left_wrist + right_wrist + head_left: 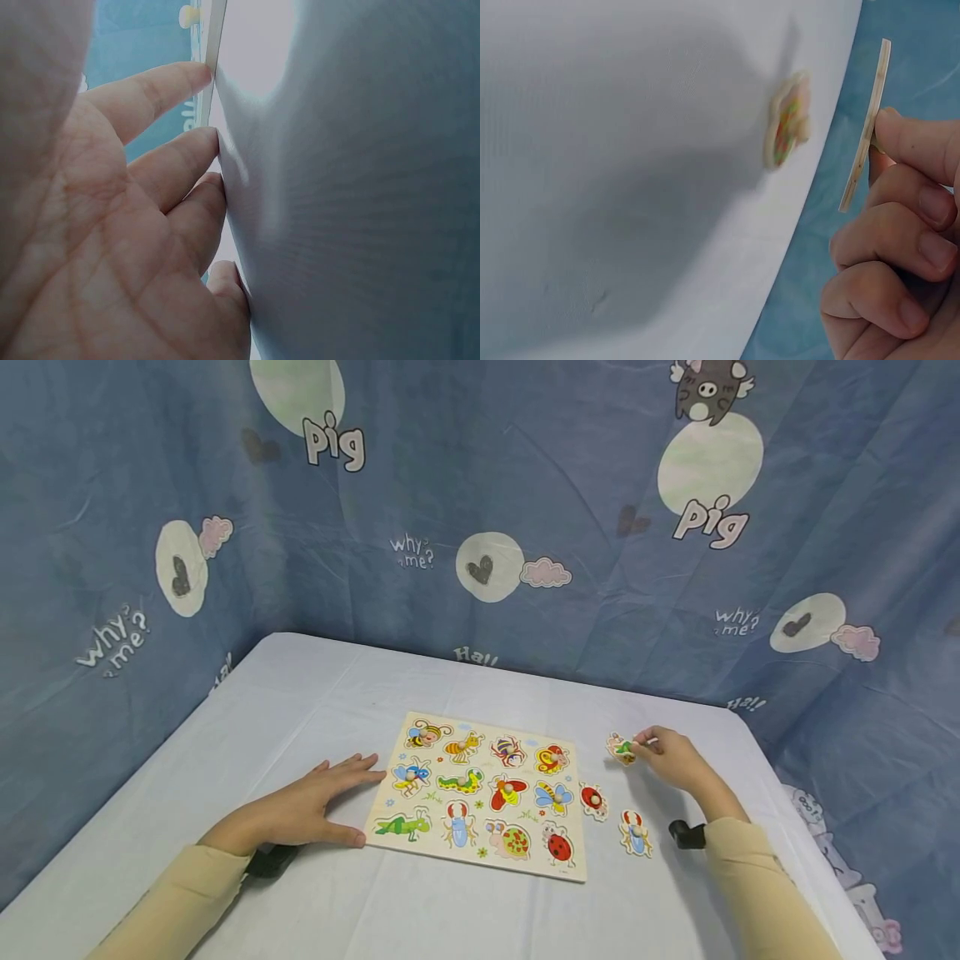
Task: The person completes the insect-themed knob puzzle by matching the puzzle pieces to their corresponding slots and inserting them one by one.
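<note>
The right hand (pixel 673 762) is pinching a thin piece (pixel 871 114), pale wood showing along its edge, toward the desk's (pixel 315 685) far right corner. The left hand (pixel 307 804), fingers spread, is touching the board's (pixel 480 806) left edge.

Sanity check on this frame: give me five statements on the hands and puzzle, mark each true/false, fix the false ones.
1. The left hand is at the left side of the board. True.
2. Both hands are empty. False: the right hand pinches a piece.
3. A beetle piece lies on the table, right of the board. True.
4. The caterpillar is in the board's far row. False: the caterpillar is in the middle row.
5. The spider is in the board's far row. True.
</note>
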A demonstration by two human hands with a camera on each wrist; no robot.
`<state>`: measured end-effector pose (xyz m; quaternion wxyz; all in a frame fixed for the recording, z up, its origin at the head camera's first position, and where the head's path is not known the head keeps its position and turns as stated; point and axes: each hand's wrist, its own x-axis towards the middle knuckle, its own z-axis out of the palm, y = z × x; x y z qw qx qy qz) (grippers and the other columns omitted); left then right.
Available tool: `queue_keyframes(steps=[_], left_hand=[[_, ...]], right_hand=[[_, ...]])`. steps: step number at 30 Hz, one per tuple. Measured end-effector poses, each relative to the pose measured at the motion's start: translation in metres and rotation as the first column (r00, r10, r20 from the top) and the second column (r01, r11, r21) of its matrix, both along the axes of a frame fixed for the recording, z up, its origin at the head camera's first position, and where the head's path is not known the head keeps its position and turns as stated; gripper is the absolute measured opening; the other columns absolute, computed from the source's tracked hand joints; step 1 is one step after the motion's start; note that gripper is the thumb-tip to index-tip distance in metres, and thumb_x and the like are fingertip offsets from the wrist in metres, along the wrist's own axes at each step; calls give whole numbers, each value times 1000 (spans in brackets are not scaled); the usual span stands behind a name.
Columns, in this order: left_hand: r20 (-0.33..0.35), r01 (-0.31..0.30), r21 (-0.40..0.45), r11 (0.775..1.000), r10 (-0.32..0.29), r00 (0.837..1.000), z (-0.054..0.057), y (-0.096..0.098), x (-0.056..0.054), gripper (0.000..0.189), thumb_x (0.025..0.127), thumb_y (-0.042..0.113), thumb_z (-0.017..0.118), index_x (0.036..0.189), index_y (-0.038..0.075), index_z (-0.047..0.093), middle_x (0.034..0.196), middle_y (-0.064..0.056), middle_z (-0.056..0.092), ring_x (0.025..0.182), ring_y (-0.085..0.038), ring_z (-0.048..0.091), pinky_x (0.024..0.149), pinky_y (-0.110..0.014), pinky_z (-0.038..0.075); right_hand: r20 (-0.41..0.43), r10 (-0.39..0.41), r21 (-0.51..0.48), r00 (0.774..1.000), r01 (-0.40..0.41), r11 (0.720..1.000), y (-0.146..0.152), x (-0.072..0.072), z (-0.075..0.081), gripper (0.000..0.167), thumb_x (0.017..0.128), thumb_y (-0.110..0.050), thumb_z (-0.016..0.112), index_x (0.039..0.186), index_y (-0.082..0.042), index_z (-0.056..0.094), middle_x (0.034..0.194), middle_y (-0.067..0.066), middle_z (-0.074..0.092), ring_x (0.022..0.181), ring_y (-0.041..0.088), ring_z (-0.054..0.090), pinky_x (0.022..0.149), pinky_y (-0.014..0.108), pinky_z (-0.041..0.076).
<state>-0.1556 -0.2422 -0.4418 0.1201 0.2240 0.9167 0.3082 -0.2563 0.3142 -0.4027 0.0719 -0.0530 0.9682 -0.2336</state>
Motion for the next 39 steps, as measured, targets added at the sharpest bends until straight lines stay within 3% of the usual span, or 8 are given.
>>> queue_keyframes(steps=[4,11,23,39], left_hand=[[1,0,3,1000,0,1000,0,0,0,96,79,55,91,160,21,52,176,-16,33,164,-47,23,128,-79,8],[8,-4,0,1000,4,1000,-1,-1,0,97,79,55,91,160,21,52,176,-16,33,165,-47,22,129,-79,8],[14,-2,5,1000,2,1000,0,1,0,96,79,53,92,160,21,52,176,-16,33,165,-47,21,129,-78,7],[8,-2,6,1000,2,1000,0,0,0,95,78,53,92,160,22,53,176,-16,34,165,-47,22,129,-78,7]], right_hand=[[-4,16,-35,1000,-16,999,-10,3,1,31,109,-26,62,120,3,63,90,14,70,77,19,54,68,31,45],[-19,37,-89,999,-39,995,-28,7,0,30,109,-27,64,119,1,64,66,-1,51,63,13,42,58,28,39],[-3,41,-135,999,-41,990,-69,20,3,28,107,-28,66,116,-2,67,66,-1,45,63,15,42,58,29,38],[-6,137,-199,991,-136,970,-119,44,10,24,106,-26,69,113,-3,68,60,-4,38,50,11,34,49,26,31]])
